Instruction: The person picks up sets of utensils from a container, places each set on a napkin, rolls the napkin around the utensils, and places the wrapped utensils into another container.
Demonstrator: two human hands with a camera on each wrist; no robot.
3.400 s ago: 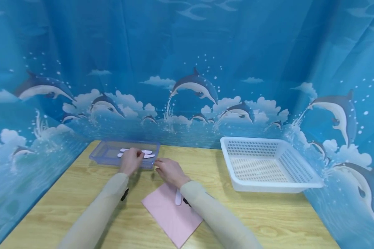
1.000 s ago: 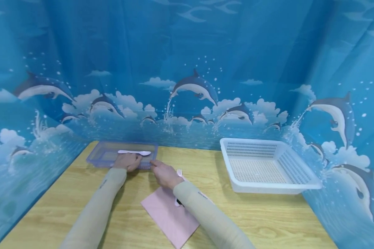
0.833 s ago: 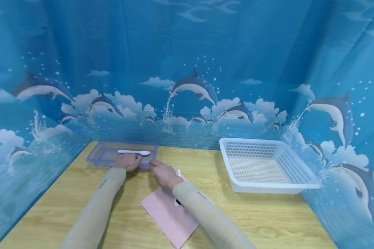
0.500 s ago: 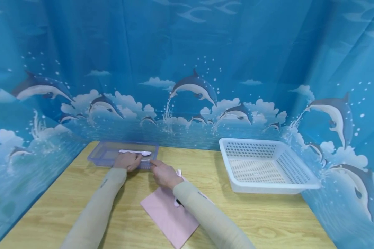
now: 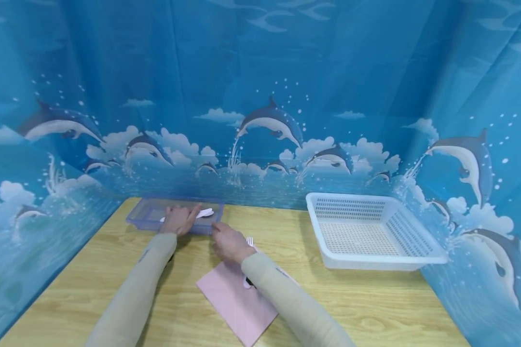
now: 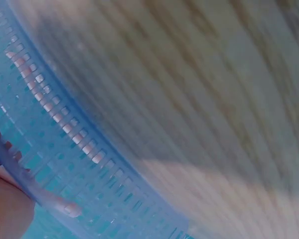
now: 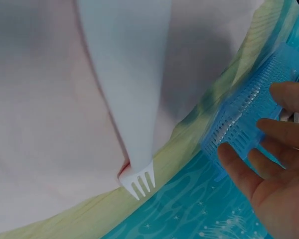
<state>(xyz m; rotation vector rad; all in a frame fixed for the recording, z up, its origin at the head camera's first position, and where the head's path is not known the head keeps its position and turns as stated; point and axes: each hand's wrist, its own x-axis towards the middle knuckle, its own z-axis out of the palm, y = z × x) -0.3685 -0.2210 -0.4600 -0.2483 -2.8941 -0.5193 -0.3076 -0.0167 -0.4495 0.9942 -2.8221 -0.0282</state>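
My left hand [image 5: 180, 220] reaches over the front rim of a translucent purple plastic basket [image 5: 144, 217], thumb and fingers spread over the cutlery inside. A pale pink spoon [image 5: 206, 212] sticks out to its right, overlapping another pale piece; a handle end shows on the left. In the left wrist view, a pale handle [image 6: 70, 207] appears through the basket's wall beside the hand. My right hand [image 5: 229, 242] is at the basket's near right corner; the right wrist view shows its loosely spread fingers [image 7: 239, 172] overlapping the basket.
A pale plastic fork [image 7: 134, 109] lies on the folded pink napkin [image 5: 239, 303] under my right forearm, tines past its edge. A white slotted basket [image 5: 323, 241] stands at the right on the wooden table [image 5: 351, 308]. A dolphin-patterned curtain [image 5: 260, 72] hangs behind.
My left hand's fingers have spread and shifted across the spoon. The thin pale piece between my hands is now up beside the spoon. The basket has moved slightly right; my right hand stays at its corner.
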